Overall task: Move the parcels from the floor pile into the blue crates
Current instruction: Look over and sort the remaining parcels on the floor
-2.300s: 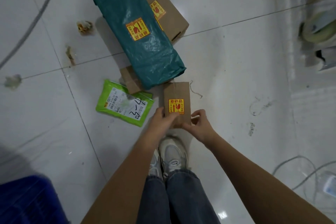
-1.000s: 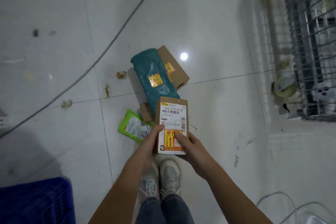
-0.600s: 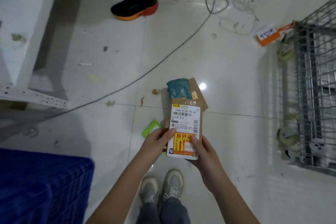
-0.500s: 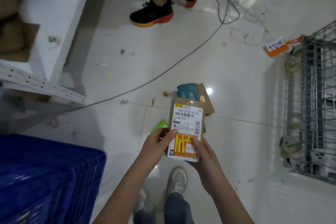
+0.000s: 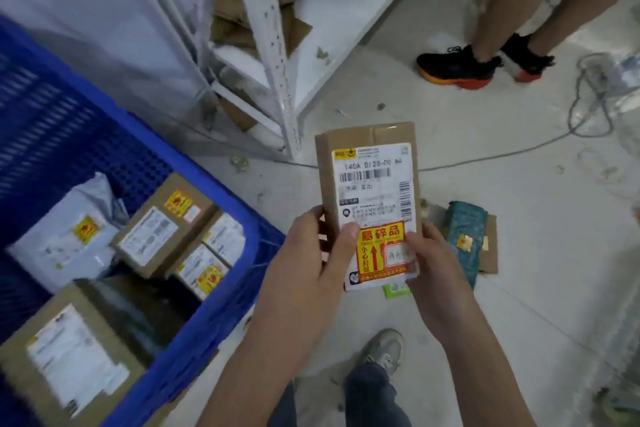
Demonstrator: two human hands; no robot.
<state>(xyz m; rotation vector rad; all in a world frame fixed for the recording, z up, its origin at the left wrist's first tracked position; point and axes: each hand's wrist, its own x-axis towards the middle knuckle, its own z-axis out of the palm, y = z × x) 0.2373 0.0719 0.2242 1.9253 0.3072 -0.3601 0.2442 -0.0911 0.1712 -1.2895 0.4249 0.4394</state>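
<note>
I hold a small brown cardboard parcel point(image 5: 370, 184) upright in both hands, its white shipping label and red-yellow fragile sticker facing me. My left hand point(image 5: 311, 263) grips its lower left edge, my right hand point(image 5: 433, 260) its lower right. The blue crate point(image 5: 214, 246) stands at the left and holds several boxed parcels and a white mailer bag point(image 5: 69, 232). The parcel hangs just right of the crate's rim. On the floor behind my right hand lies the pile: a teal bag point(image 5: 464, 232) on a flat brown box point(image 5: 490, 246), with a green packet point(image 5: 396, 289) peeking out.
A white metal shelf rack point(image 5: 273, 55) with cardboard scraps stands behind the crate. Another person's legs in black and orange shoes point(image 5: 460, 68) stand at the upper right. A grey cable point(image 5: 519, 149) runs across the tiled floor. My own shoe point(image 5: 384, 348) is below the parcel.
My view has swung left and up from the floor pile. The crate's inside has come into view. The parcel stays in both hands and is now beside the crate's rim.
</note>
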